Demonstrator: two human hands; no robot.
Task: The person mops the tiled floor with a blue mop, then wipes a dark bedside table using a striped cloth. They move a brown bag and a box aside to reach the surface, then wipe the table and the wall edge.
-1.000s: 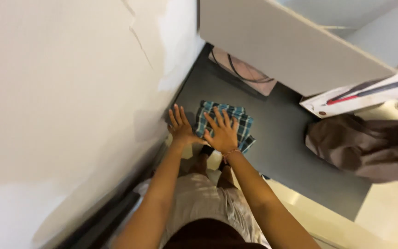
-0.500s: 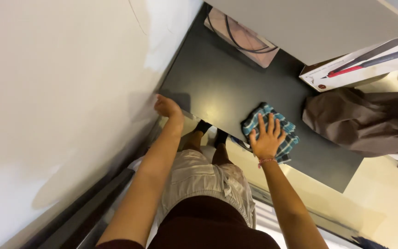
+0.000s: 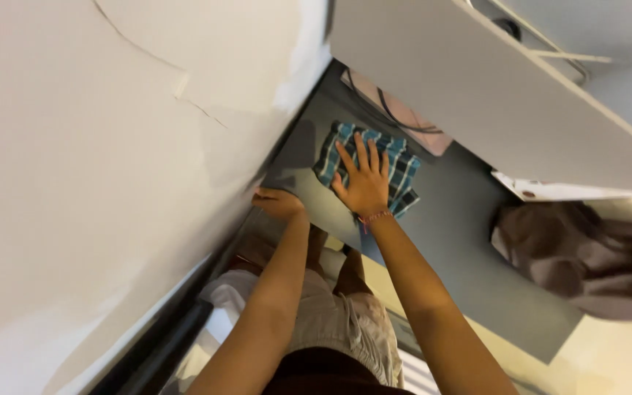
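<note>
A blue and white checked cloth lies flat on a dark grey tabletop. My right hand presses down on the cloth with fingers spread. My left hand rests on the table's near edge beside the white wall, fingers curled over the edge, holding nothing else.
A white wall runs along the left. A white cabinet or shelf overhangs the table's far side. A pale pink pad with a dark cable lies behind the cloth. A brown bundled garment or bag sits at the right.
My right hand has slid the cloth from the table's near right part back toward the far left by the wall. My left hand stays on the table edge.
</note>
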